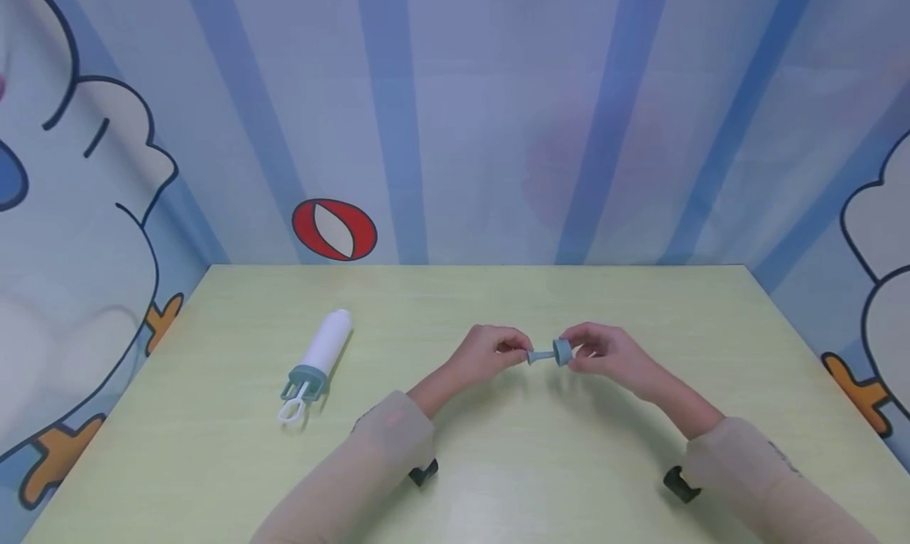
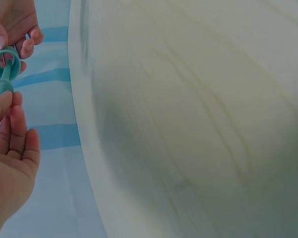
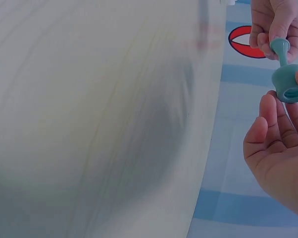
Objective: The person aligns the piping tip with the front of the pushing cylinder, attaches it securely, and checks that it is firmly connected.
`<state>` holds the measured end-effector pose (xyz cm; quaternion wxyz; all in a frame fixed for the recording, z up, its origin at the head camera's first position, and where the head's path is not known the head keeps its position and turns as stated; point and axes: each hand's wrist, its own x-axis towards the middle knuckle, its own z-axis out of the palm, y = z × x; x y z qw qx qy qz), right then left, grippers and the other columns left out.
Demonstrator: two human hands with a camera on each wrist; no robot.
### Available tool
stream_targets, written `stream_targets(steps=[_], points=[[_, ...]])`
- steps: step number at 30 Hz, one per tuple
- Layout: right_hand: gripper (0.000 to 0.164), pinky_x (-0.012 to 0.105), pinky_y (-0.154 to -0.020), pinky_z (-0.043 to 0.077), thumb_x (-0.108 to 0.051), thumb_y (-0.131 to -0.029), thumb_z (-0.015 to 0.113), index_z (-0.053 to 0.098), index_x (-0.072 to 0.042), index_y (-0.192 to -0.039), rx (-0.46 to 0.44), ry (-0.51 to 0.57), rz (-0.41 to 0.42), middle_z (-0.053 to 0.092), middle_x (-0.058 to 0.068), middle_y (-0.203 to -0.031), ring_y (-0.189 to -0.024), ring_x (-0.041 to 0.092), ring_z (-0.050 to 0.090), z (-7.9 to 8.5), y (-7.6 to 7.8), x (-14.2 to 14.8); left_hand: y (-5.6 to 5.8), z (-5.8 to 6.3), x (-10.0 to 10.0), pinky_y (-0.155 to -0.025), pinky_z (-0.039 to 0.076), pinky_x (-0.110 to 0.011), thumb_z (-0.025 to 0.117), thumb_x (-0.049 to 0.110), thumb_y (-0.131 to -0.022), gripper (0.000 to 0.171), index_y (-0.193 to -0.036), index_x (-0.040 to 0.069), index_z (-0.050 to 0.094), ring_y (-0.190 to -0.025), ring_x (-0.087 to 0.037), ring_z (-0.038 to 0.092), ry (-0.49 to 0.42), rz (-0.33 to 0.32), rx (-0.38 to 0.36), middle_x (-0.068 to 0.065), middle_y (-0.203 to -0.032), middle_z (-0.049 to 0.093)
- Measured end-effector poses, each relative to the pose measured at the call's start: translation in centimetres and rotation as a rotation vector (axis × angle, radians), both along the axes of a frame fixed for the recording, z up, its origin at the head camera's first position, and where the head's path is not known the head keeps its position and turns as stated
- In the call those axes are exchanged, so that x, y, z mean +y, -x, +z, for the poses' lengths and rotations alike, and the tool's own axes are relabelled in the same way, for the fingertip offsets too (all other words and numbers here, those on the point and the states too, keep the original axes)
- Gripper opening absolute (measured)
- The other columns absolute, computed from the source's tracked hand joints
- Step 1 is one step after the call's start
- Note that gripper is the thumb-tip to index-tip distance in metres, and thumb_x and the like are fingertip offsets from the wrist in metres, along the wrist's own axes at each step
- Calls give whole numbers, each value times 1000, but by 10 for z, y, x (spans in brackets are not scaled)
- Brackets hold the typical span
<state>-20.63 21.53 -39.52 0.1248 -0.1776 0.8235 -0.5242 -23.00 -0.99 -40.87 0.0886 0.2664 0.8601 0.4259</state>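
Note:
In the head view my left hand and right hand meet above the table, right of its middle. Between them is a teal cap joined or lined up with a teal nozzle, a thin stem with a flared end. My left thumb and fingers pinch that flared end. The right thumb and fingertips grip the wide, hollow cap by its rim. Whether cap and nozzle are one piece I cannot tell. Apart from both hands, a white syringe-like press with a teal collar and white ring handle lies on the left.
A pale yellow-green table spreads under both arms. Behind it stands a blue striped backdrop with cartoon prints, close to the table's back edge. A black wrist strap piece hangs below the right cuff.

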Motion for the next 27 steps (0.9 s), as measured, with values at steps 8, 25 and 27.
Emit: stream_targets(steps=[8, 25, 27], points=[[35, 27, -69, 49, -11, -81, 62, 52, 3, -111, -24, 22, 37, 59, 9, -94, -75, 11, 58, -1, 0, -9, -3, 2, 1, -73, 47, -17, 59, 19, -84, 11, -90, 15, 67, -78, -5, 57, -4, 6, -38, 4, -87, 66], [38, 26, -77, 50, -12, -84, 59, 48, 5, -116, -67, 144, 98, 58, 4, -103, -90, 12, 60, -2, -4, -25, -11, 8, 4, -71, 47, -17, 60, 20, -83, 12, -91, 13, 67, -79, -7, 59, -48, 41, -43, 2, -86, 66], [37, 26, -77, 49, -12, -83, 59, 49, 5, -115, -73, 142, 93, 59, 4, -102, -90, 10, 59, -3, -4, -26, -11, 7, 4, -70, 47, -16, 61, 20, -83, 12, -90, 12, 67, -78, -7, 59, -55, 49, -37, 1, -86, 66]])
